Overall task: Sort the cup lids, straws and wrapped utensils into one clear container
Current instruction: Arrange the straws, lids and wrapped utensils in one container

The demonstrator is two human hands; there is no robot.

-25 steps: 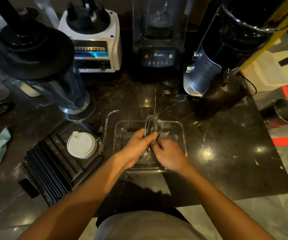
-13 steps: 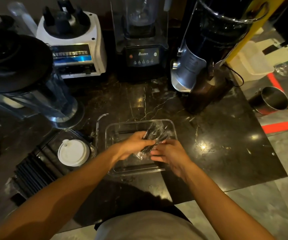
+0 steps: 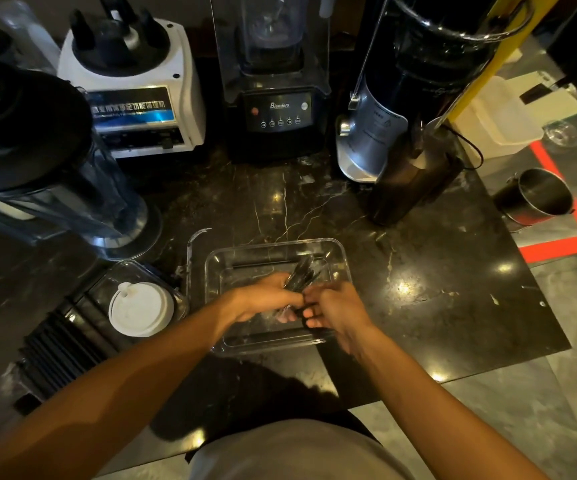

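Observation:
A clear rectangular container (image 3: pixel 340 258) sits on the dark marble counter in front of me. Over its inside, my left hand (image 3: pixel 262 297) and my right hand (image 3: pixel 337 308) both grip a bundle of black utensils in clear wrap (image 3: pixel 302 271), which points up and to the right. To the left, a second clear container (image 3: pixel 127 270) holds a white cup lid (image 3: pixel 141 310). A row of black straws (image 3: pixel 62 344) lies at that container's near left side.
Blenders stand along the back: a jug with a black lid (image 3: pixel 37 161) at left, a white base (image 3: pixel 134 95), a black unit (image 3: pixel 278 98). A silver and black machine (image 3: pixel 401 109) is at back right. A steel cup (image 3: pixel 536 197) sits past the counter's right edge.
Both hands stayed over the clear container with the wrapped utensils. The bundle tilted from upright toward the right, and the hands drew closer together around its lower end.

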